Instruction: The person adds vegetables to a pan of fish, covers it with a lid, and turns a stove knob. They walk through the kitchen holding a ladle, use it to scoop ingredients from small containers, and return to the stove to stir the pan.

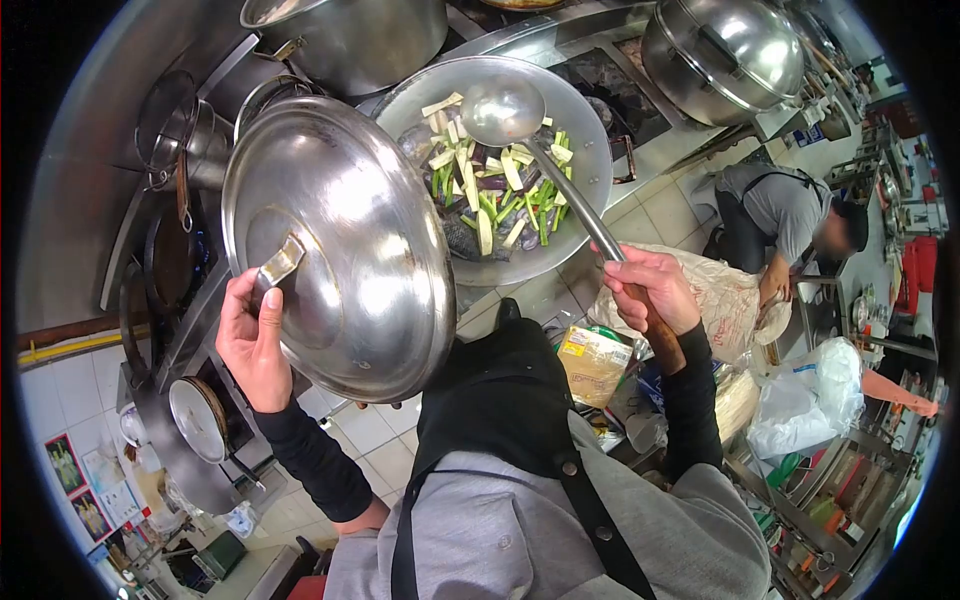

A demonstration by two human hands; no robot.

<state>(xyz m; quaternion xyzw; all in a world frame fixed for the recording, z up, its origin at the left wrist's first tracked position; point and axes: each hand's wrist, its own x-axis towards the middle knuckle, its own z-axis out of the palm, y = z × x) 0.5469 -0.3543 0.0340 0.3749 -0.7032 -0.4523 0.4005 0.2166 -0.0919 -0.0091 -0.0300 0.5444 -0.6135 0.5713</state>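
My left hand (254,340) grips the strap handle of a large domed metal lid (350,240), which is held up on the left and tilted beside the wok. In my right hand (655,288) is the wooden end of a long-handled ladle (505,110). The ladle's round bowl hangs over the far part of a wide metal wok (590,180). Cut green and pale vegetable pieces (485,195) lie in the wok, with dark pieces (470,242) among and under them. The lid hides a little of the wok's left rim.
A tall steel pot (350,45) stands at the back left, and a lidded pot (722,60) at the back right. Another person (780,215) crouches at the right beside a large sack (690,262). Plastic bags (810,395) and a package (595,365) sit nearby. Pans (198,420) are at the left.
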